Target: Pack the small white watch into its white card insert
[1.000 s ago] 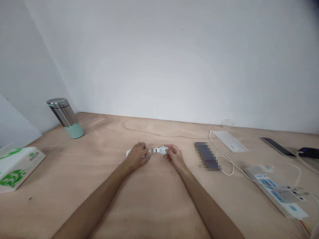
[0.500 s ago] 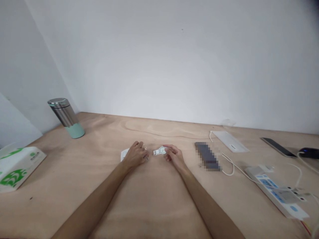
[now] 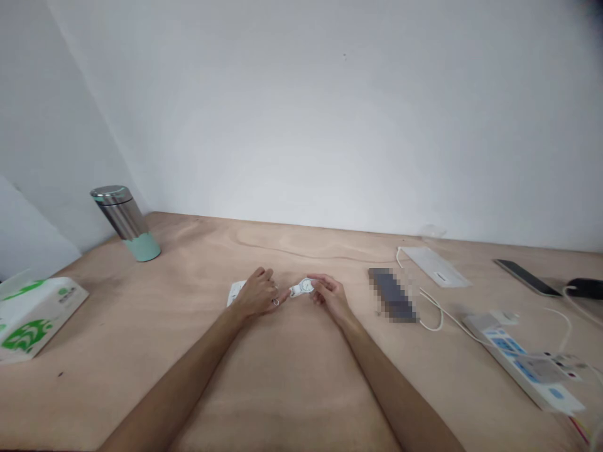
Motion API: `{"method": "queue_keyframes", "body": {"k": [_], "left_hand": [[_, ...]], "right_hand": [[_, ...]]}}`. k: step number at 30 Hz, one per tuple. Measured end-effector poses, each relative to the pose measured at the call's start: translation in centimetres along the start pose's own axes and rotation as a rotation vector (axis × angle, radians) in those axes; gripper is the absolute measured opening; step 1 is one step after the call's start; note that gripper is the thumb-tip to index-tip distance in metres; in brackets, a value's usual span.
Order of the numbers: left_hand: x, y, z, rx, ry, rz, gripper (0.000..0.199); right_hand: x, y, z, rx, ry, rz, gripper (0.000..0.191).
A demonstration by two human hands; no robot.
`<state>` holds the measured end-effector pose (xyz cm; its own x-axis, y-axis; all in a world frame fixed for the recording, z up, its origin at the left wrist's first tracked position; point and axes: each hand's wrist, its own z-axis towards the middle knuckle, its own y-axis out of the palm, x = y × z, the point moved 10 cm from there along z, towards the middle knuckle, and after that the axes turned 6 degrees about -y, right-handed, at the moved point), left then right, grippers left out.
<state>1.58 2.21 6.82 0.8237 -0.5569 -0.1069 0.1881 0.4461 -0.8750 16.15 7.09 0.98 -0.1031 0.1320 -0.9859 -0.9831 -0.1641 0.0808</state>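
The person's right hand (image 3: pixel 330 296) grasps a white wristwatch (image 3: pixel 302 288) by its case, low over the plywood table (image 3: pixel 292 389). The left hand (image 3: pixel 257 295), wearing a ring (image 3: pixel 276 302), curls loosely beside a white card (image 3: pixel 234 292), one fingertip (image 3: pixel 285 294) on the watch strap. Farther off lie a pixelated dark object (image 3: pixel 392 295), a power strip (image 3: pixel 522 370), a tissue box (image 3: pixel 35 320) and a steel-and-mint tumbler (image 3: pixel 126 223).

Smooth plastic watch (image 3: pixel 302 288), matt plywood table (image 3: pixel 141 326)
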Motion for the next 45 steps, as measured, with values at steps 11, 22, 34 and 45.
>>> {"method": "queue_keyframes", "body": {"k": [11,22,34,45], "left_hand": [[0.9,-0.2,0.0,0.010,0.027,-0.051,0.038],[1.2,0.0,0.1,-0.020,-0.068,-0.259,0.043],[1.5,-0.9,-0.1,0.104,-0.022,-0.061,0.024],[0.8,-0.1,0.0,0.088,-0.101,-0.131,0.025]], "right_hand": [[-0.2,0.7,-0.3,-0.032,-0.022,0.026,0.033],[0.1,0.9,-0.4,-0.002,0.008,0.071,0.034],[1.1,1.5,-0.5,-0.045,0.039,0.159,0.036],[1.0,1.4,-0.3,-0.007,0.042,0.044,0.036]]}}
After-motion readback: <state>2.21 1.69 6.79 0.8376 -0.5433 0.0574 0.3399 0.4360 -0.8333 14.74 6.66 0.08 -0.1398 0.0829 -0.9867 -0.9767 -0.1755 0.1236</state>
